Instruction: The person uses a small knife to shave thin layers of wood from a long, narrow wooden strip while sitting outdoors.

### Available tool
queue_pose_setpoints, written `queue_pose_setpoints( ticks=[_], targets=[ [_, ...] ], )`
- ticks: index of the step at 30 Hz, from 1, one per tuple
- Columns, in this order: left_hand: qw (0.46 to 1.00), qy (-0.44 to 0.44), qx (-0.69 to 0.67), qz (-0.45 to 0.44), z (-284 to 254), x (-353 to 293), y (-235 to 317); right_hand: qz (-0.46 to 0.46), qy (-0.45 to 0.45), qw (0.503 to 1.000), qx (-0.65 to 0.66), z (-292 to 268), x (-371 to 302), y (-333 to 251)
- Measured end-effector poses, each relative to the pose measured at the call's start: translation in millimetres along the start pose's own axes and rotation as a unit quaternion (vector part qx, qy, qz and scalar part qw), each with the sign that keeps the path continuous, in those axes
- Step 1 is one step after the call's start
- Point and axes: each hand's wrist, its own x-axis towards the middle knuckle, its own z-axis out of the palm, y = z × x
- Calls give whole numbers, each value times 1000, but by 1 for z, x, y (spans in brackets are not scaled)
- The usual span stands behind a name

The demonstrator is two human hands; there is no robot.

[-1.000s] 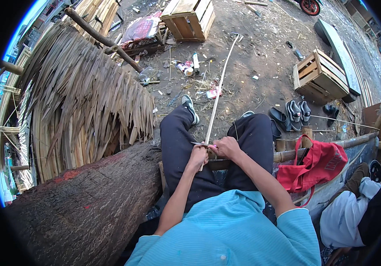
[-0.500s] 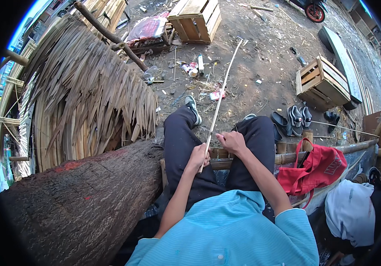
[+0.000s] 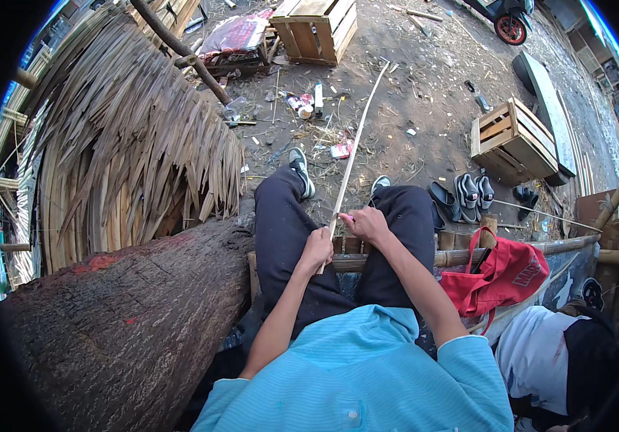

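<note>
A long, thin, pale strip of bamboo or wood (image 3: 358, 137) slants from between my knees out over the ground. My left hand (image 3: 317, 248) is wrapped round it near its lower end, and a short tip sticks out below the fist. Just above and to the right, my right hand (image 3: 368, 224) is closed against the strip's side, thumb side toward it. A small dark bit shows at the strip beside the right thumb. Whatever the right fingers hold is too small to name.
A thick dark log (image 3: 137, 317) lies at my left, beside dried-leaf thatch (image 3: 137, 122). Wooden crates (image 3: 518, 140) stand on the littered ground. At the right are shoes (image 3: 468, 194), a red bag (image 3: 500, 277), a bamboo rail (image 3: 561, 246) and another person's pale clothing (image 3: 536, 356).
The whole view has shifted slightly. Both hands keep their closed hold at nearly the same part of the strip. The person at the right edge has moved, showing more dark clothing.
</note>
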Motion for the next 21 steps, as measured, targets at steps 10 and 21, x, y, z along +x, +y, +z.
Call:
queue_pose_setpoints(
  ticks=[10,21],
  targets=[
    [996,-34,-82,-30,1,-6,7,221,-23,975,-10,-22,28,28],
    [965,-113,-205,-121,-17,6,9,74,-68,992,70,-13,9,2]
  ],
)
